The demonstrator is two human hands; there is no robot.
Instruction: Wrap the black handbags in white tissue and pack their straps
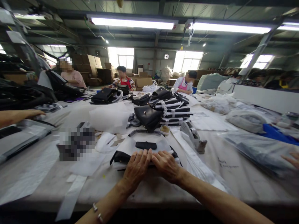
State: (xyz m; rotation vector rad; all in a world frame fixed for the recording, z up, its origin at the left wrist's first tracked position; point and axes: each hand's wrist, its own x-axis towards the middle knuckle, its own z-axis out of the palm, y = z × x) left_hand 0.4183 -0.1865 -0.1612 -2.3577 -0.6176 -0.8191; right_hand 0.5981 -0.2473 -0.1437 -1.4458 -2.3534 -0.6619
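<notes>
A black handbag [119, 157], partly covered by white paper [126, 143], lies on the table right in front of me. My left hand [138, 166] is closed over its near edge, the fingers bent over the top and the thumb hidden. Beside it my right hand [166, 165] grips the same edge with curled fingers, and the two hands almost touch. Just beyond my fingertips a small black strap piece [146, 145] rests on the paper. The underside of the bag is out of sight.
Beyond the bag are a pile of black bags [149, 116], a small tray [165, 129] and a grey tape dispenser [193, 137]. White paper sheets [108, 116] lie at left. Co-workers' hands reach in at the left [25, 114] and right [291, 159], near plastic-wrapped bags [261, 151].
</notes>
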